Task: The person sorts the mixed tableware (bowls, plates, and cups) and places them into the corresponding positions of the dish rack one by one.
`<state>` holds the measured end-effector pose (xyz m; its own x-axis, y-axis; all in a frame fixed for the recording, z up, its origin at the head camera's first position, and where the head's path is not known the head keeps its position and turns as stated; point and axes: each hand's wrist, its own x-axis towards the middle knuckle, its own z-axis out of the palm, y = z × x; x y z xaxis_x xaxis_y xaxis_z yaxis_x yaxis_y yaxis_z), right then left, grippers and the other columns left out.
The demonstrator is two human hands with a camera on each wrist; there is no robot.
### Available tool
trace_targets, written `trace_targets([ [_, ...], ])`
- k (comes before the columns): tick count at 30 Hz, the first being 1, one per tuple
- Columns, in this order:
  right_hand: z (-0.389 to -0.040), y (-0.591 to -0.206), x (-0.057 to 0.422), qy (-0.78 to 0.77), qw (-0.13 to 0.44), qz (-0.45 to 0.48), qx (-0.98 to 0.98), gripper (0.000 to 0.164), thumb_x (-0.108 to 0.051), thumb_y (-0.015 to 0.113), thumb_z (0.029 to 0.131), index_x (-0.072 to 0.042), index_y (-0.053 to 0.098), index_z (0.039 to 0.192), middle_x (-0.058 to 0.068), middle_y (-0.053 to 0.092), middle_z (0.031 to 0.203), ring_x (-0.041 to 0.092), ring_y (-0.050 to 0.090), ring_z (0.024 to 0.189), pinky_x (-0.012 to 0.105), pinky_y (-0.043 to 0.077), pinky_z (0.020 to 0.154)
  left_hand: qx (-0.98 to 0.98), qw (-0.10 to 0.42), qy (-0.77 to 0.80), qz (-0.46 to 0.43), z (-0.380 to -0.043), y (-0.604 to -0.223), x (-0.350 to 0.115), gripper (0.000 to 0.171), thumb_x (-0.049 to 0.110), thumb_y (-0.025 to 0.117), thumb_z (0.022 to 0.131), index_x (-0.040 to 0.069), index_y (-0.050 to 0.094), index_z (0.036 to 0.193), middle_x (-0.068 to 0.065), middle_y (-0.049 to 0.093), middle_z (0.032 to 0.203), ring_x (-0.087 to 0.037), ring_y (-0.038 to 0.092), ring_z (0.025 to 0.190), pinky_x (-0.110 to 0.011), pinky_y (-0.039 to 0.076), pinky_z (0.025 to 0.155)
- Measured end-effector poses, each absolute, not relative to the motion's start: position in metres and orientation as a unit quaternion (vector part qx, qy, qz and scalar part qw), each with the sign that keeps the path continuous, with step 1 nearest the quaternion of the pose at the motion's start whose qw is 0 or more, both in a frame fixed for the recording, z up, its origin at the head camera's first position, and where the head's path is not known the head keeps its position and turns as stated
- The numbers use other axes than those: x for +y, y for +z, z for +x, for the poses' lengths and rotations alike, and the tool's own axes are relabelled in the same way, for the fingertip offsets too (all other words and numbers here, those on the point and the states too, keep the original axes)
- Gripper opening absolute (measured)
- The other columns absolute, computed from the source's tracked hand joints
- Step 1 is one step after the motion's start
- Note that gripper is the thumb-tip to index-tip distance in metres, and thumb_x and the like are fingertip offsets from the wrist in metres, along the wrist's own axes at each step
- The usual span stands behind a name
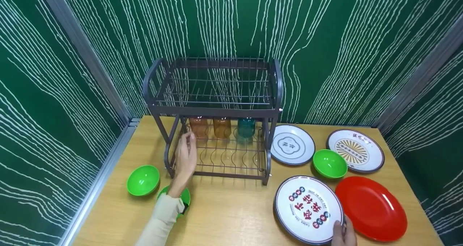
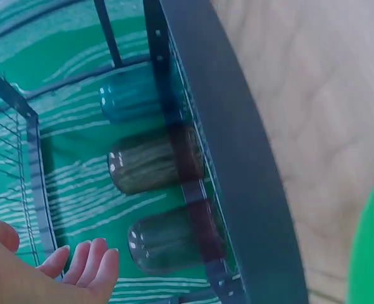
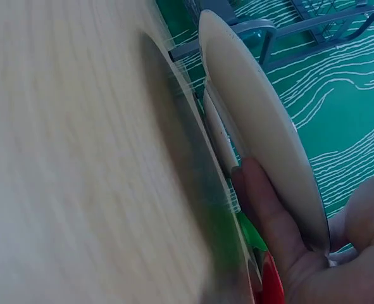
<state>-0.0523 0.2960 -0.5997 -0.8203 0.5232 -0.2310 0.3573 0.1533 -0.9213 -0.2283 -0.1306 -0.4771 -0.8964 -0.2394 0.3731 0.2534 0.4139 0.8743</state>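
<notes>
My left hand (image 1: 186, 155) reaches to the left side of the dark two-tier dish rack (image 1: 217, 111), beside the orange-red cup (image 1: 198, 127) on its lower shelf. In the left wrist view the loosely bent fingers (image 2: 92, 269) stand apart from the nearest cup (image 2: 174, 240) and hold nothing. An amber cup (image 1: 222, 127) and a teal cup (image 1: 246, 127) stand to its right. My right hand (image 1: 343, 234) pinches the near right rim of a white plate with red characters (image 1: 305, 208). The right wrist view shows the plate's underside (image 3: 262, 120) tilted above the table, fingers beneath.
Two green bowls (image 1: 143, 180) are at the left, one partly hidden by my left forearm. On the right lie a third green bowl (image 1: 330, 163), a red plate (image 1: 372, 208), a grey-patterned white plate (image 1: 292, 144) and a sunburst-patterned plate (image 1: 356, 150). Green walls enclose the table (image 1: 224, 213).
</notes>
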Motion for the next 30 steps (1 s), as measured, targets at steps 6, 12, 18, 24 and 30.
trace_targets([
  [6, -0.046, -0.588, 0.292, 0.604, 0.046, -0.287, -0.742, 0.061, -0.026, 0.038, 0.109, 0.010, 0.023, 0.157, 0.035, 0.064, 0.116, 0.001, 0.063, 0.068, 0.026, 0.057, 0.061, -0.798, 0.202, -0.567, -0.029, -0.201, -0.489, -0.118, 0.034, 0.020, 0.042, 0.112, -0.005, 0.058, 0.128, -0.020, 0.063, 0.117, -0.036, 0.062, 0.113, -0.050, 0.051, 0.101],
  [12, -0.041, -0.573, 0.284, 0.638, 0.031, -0.275, -0.719, 0.060, -0.027, 0.041, 0.110, 0.004, 0.024, 0.158, 0.021, 0.072, 0.106, 0.009, 0.070, 0.068, 0.033, 0.060, 0.059, -0.788, 0.163, -0.591, -0.056, -0.179, -0.501, -0.104, 0.031, 0.020, 0.042, 0.112, -0.003, 0.061, 0.122, -0.014, 0.065, 0.108, -0.034, 0.065, 0.107, -0.047, 0.054, 0.098],
  [18, -0.036, -0.560, 0.271, 0.669, 0.034, -0.258, -0.696, 0.062, -0.030, 0.045, 0.109, 0.001, 0.026, 0.159, 0.003, 0.075, 0.097, 0.014, 0.071, 0.069, 0.033, 0.060, 0.058, -0.776, 0.124, -0.613, -0.089, -0.157, -0.507, -0.089, 0.032, 0.018, 0.040, 0.113, -0.006, 0.060, 0.123, -0.019, 0.068, 0.108, -0.036, 0.067, 0.101, -0.046, 0.057, 0.092],
  [24, -0.038, -0.546, 0.251, 0.691, 0.050, -0.225, -0.684, 0.058, -0.026, 0.049, 0.109, 0.004, 0.031, 0.155, -0.004, 0.076, 0.098, 0.012, 0.072, 0.074, 0.029, 0.060, 0.062, -0.757, 0.064, -0.636, -0.133, -0.133, -0.510, -0.065, 0.036, 0.021, 0.038, 0.113, -0.005, 0.059, 0.127, -0.011, 0.069, 0.105, -0.021, 0.067, 0.096, -0.037, 0.058, 0.091],
  [30, -0.047, -0.528, 0.235, 0.662, -0.020, -0.231, -0.712, 0.061, -0.032, 0.045, 0.111, -0.007, 0.025, 0.163, 0.027, 0.058, 0.140, 0.006, 0.070, 0.088, 0.028, 0.060, 0.076, -0.742, -0.001, -0.655, -0.140, -0.110, -0.510, -0.045, 0.042, 0.027, 0.034, 0.114, 0.002, 0.055, 0.140, -0.012, 0.069, 0.115, -0.022, 0.067, 0.102, -0.038, 0.059, 0.091],
])
